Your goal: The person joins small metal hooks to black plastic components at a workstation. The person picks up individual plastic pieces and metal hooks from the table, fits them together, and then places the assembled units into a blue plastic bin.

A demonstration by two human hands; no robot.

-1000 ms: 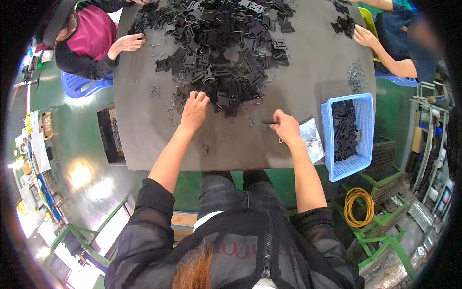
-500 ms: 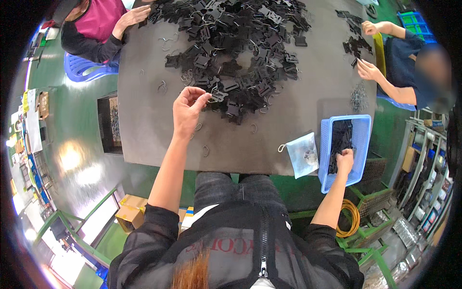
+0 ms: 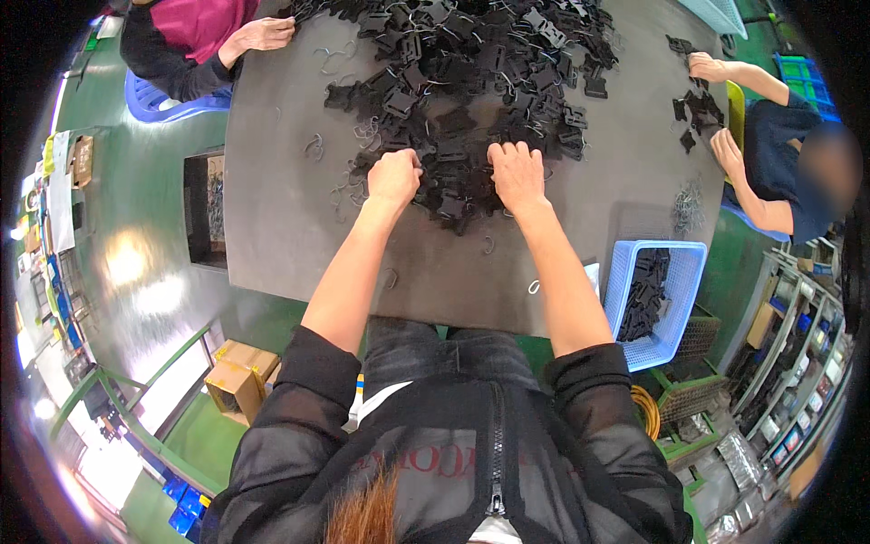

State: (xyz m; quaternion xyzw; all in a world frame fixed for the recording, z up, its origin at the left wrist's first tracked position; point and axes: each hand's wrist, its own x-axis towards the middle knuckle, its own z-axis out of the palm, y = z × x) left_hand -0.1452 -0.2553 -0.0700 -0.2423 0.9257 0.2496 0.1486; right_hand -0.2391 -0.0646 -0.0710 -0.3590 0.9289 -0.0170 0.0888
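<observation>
A heap of flat black plastic buckle pieces (image 3: 453, 118) with thin metal wire hooks among them covers the middle of the table. My left hand (image 3: 395, 179) is at the heap's near left edge, fingers curled closed; what they hold is hidden. My right hand (image 3: 518, 177) rests at the near right edge of the heap, knuckles up and fingers bent down onto the black pieces. Its fingertips are hidden from view. To the right, a blue plastic basket (image 3: 696, 281) holds many similar black pieces.
Loose wire hooks (image 3: 314, 147) lie left of the heap, and a small bunch of metal hooks (image 3: 688, 207) lies beyond the basket. A clear bag (image 3: 592, 276) is partly behind my right forearm. Co-workers' hands (image 3: 263, 36) work at far left and right.
My right hand has left the basket and moved left and away to the heap. My left hand has shifted slightly right, its fingers now curled at the heap. The view has shifted a little.
</observation>
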